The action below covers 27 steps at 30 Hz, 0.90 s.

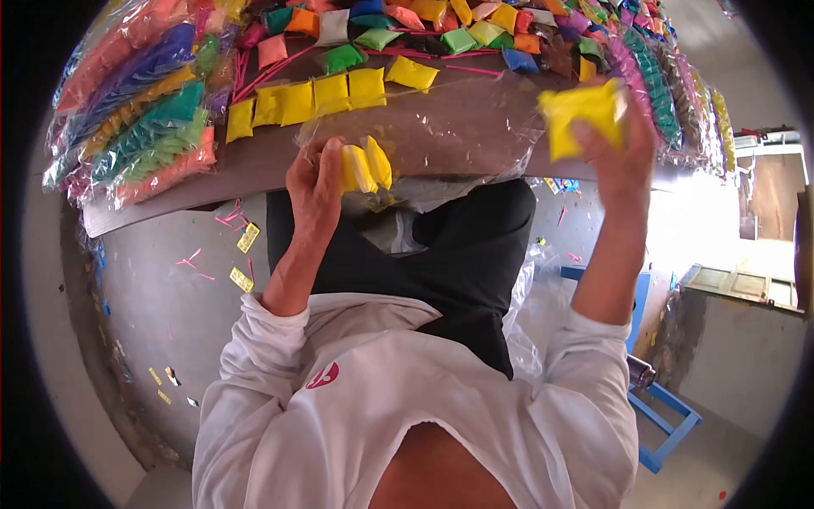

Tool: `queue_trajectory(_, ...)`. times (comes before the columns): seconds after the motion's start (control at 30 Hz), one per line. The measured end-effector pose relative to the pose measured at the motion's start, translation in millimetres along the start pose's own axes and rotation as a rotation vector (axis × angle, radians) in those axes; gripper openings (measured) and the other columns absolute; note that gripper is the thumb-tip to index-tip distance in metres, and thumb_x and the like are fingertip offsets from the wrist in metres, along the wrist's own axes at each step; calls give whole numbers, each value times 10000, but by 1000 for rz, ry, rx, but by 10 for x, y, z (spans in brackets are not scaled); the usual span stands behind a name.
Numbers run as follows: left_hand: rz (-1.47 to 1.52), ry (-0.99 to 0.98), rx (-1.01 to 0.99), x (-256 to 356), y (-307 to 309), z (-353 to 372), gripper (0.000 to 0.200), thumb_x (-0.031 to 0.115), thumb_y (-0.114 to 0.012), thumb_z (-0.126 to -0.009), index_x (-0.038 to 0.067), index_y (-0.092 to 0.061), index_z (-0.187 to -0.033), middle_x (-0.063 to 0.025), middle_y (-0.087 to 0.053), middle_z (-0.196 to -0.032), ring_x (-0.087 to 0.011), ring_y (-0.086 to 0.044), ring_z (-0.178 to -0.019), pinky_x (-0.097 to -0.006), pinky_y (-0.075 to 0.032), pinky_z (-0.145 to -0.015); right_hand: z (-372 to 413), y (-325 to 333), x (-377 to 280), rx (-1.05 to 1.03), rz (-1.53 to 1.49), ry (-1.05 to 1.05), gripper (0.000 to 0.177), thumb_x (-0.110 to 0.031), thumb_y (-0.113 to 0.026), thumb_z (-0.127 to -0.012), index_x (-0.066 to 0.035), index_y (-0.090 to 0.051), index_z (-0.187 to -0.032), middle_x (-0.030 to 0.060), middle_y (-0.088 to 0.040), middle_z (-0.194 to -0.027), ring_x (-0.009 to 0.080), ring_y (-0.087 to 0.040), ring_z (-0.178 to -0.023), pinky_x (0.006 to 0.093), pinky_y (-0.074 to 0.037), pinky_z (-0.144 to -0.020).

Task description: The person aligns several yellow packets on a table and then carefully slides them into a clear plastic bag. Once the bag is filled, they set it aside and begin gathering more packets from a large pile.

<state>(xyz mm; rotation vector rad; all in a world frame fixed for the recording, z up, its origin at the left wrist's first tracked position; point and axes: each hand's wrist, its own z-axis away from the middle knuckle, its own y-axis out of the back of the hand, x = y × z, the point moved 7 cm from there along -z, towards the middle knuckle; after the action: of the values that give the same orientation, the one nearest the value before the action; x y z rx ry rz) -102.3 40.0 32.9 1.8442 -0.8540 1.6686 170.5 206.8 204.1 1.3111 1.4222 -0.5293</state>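
Note:
My left hand point(314, 188) is closed around the opening of a long clear plastic bag point(462, 136), with a few small yellow packets point(373, 163) at its fingers. The bag stretches to the right across the table edge. Raised on the right, my right hand point(626, 157) grips another puffy yellow packet point(578, 117), slightly blurred by motion. Beyond my left hand, several yellow packets point(297, 103) lie in a row on the brown table point(254, 170), and one more yellow packet point(412, 74) sits at the row's right end.
Loose packets in many colours point(458, 41) and pink sticks point(275, 72) cover the far side of the table. Filled bags point(148, 119) are piled at the left, with more filled bags point(657, 89) at the right. A blue stool point(670, 433) stands on the floor at lower right.

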Motion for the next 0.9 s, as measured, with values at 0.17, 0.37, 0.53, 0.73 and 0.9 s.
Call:
queue_trajectory(0.17,-67,10,-24,159,-19,-83,293,267,-547,-996,-11,-639,-980,2,-600,-832,-59,-517,-767,-229,-431,-693,415,-894,5,-313,282,65,420,-215,-734,-748,10,-559,-1056,202,-653,-919,342,-667,-834,400,-521,-745)
queue_trajectory(0.37,69,-16,-11,151,-218,-189,234,206,-536,-1003,-6,-628,-960,33,-565,-806,-39,-473,-731,-209,-405,-647,142,-1379,291,-245,547,30,398,-213,-657,-775,47,-509,-1038,270,-632,-977,443,-620,-912,482,-485,-816)
queue_trajectory(0.53,15,-50,-4,87,-239,-265,234,204,-519,-1011,1,-605,-933,37,-527,-779,-35,-434,-711,-219,-388,-618,149,-1505,440,-323,580,30,538,-265,-669,-793,53,-467,-1176,279,-593,-1113,420,-581,-1057,473,-468,-885)
queue_trajectory(0.73,-61,-79,-42,99,-216,-245,274,245,-499,-1020,0,-611,-967,17,-535,-792,-49,-444,-729,-225,-394,-633,218,-1385,458,-579,430,32,476,-332,-635,-873,-7,-511,-1197,244,-609,-1080,398,-589,-1018,449,-471,-859)
queue_trajectory(0.9,-46,-90,-58,126,-238,-249,287,254,-502,-1022,-8,-618,-1008,0,-556,-813,-60,-463,-745,-228,-404,-655,145,-1456,455,-620,503,-8,342,-337,-583,-909,-6,-547,-988,239,-636,-901,432,-607,-888,497,-472,-772)
